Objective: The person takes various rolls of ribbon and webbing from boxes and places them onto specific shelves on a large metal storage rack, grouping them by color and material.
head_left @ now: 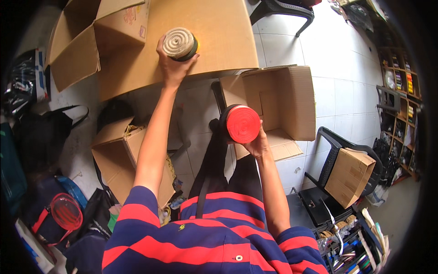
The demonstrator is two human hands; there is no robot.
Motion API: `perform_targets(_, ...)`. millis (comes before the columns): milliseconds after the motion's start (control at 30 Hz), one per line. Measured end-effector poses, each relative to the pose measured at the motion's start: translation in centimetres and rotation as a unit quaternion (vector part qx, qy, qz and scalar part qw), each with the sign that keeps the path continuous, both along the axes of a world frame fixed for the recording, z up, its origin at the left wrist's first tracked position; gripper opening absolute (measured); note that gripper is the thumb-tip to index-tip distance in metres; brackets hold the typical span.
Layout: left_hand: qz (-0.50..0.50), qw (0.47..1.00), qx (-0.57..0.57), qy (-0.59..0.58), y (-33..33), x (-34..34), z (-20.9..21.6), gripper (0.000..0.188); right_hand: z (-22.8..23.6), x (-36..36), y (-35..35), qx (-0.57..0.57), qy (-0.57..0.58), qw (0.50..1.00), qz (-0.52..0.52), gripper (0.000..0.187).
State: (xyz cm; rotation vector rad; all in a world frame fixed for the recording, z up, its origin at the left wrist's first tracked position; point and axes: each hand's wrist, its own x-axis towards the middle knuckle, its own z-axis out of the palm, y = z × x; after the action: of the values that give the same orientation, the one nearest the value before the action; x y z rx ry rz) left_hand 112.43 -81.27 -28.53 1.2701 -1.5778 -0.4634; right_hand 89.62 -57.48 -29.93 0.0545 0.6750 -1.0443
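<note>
My left hand (174, 68) is wrapped round a short stack of rolled straps at the near part of the wooden table. On top is a cream roll (178, 42), its coils showing as rings; dark and yellow edges show beneath it. Lower and to the right, my right hand (258, 144) grips a red roll (243, 124) from its near right side. A black roll or band (223, 119) shows behind the red one. Both are held up in front of an open cardboard box (278, 102), whose visible inside is bare brown card.
The wooden table (205, 27) carries another open carton (121, 23) at its left. A third carton (114, 160) stands low at left. A black chair (328, 169) holds a brown box (350, 176). Bags lie at left; shelves (401, 86) line the far right.
</note>
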Motion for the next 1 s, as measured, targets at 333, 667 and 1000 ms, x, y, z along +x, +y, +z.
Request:
perform_targets(333,-0.028,0.999,-0.01,0.019,4.1,-2.9,3.9,0.1,2.5,-1.8,0.1,-0.042,0.024,0.997,-0.058,0.093)
perform_targets(667,-0.367,0.925,-0.035,0.094,19.1,-16.6,13.6,0.101,6.0,-7.8,5.3,-0.082,0.036,0.977,-0.194,0.079)
perform_targets(1000,-0.555,0.831,-0.008,0.048,31.4,-29.9,15.8,0.111,11.9,-15.7,19.4,-0.091,0.106,0.91,-0.39,0.067)
